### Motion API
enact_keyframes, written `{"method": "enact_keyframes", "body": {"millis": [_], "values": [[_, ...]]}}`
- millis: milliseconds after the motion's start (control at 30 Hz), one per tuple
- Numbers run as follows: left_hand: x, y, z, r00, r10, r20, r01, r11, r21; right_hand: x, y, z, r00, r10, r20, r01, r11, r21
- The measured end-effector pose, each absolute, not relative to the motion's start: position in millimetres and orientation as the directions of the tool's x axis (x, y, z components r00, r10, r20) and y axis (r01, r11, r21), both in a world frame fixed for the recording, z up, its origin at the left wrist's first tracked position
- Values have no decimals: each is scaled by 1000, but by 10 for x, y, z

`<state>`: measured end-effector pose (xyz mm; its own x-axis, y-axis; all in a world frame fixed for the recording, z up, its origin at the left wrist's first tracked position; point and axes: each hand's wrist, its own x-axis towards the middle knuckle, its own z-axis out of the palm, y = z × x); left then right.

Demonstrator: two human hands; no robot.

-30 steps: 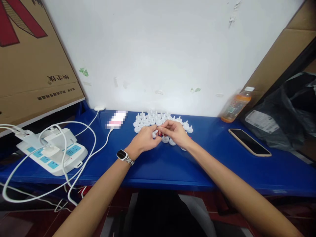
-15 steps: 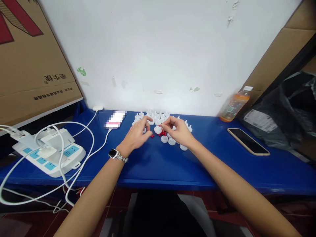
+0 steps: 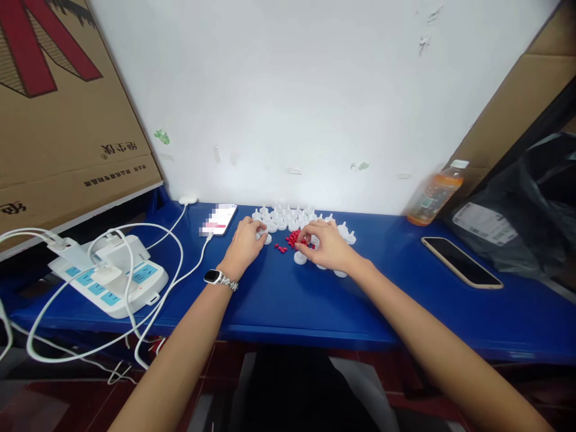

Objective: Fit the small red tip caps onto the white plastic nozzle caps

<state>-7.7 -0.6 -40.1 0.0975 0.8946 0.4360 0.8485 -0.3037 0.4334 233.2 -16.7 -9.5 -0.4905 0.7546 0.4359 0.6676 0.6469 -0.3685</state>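
Note:
A cluster of small white plastic caps (image 3: 288, 219) sits on the blue table (image 3: 279, 294) near the wall. A little heap of tiny red pieces (image 3: 290, 240) lies just in front of them. My left hand (image 3: 246, 243), with a watch on its wrist, rests at the left edge of the cluster, fingers curled on a white cap (image 3: 265, 237). My right hand (image 3: 326, 245) hovers over the red pieces, its fingertips pinched together at the heap. What that pinch holds is too small to see.
A white power strip (image 3: 110, 279) with several cables lies at the left, with a charging phone (image 3: 219, 218) near the wall. An orange drink bottle (image 3: 432, 195), a dark phone (image 3: 461, 261) and a black bag (image 3: 526, 210) are at the right. Cardboard boxes (image 3: 58, 108) flank the table.
My hands have parted from the piece they held together. The left hand moved left to the caps' edge, and the right hand dropped onto the red pieces.

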Motion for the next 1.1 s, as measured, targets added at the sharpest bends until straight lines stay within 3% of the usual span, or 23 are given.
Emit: {"method": "enact_keyframes", "body": {"millis": [167,267,467,667,733,800,867,933,1100], "values": [[-55,-44,-363,154,874,461,845,-358,397,2267,-110,-98,-465,767,442,682,628,-374],[-29,-98,-303,198,828,524,818,-434,377,2190,-118,-52,-519,746,418,694,653,-303],[9,-169,-206,277,833,479,601,-540,589,1991,-17,-25,-656,715,242,715,691,-106],[50,-172,-202,302,839,453,570,-540,620,1938,65,-78,-658,721,217,720,687,-102],[67,-185,-204,301,838,455,568,-541,620,1979,58,-65,-631,725,278,703,685,-191],[87,-209,-205,306,855,419,585,-516,626,2031,44,-44,-559,756,341,639,655,-404],[107,-235,-210,324,871,369,606,-491,626,2075,27,-30,-451,813,368,490,570,-659],[126,-251,-225,350,872,341,614,-489,620,2101,6,-30,-369,859,354,301,471,-829],[157,-241,-275,405,839,363,599,-544,587,2098,-53,-76,-393,863,319,74,375,-924]]}}
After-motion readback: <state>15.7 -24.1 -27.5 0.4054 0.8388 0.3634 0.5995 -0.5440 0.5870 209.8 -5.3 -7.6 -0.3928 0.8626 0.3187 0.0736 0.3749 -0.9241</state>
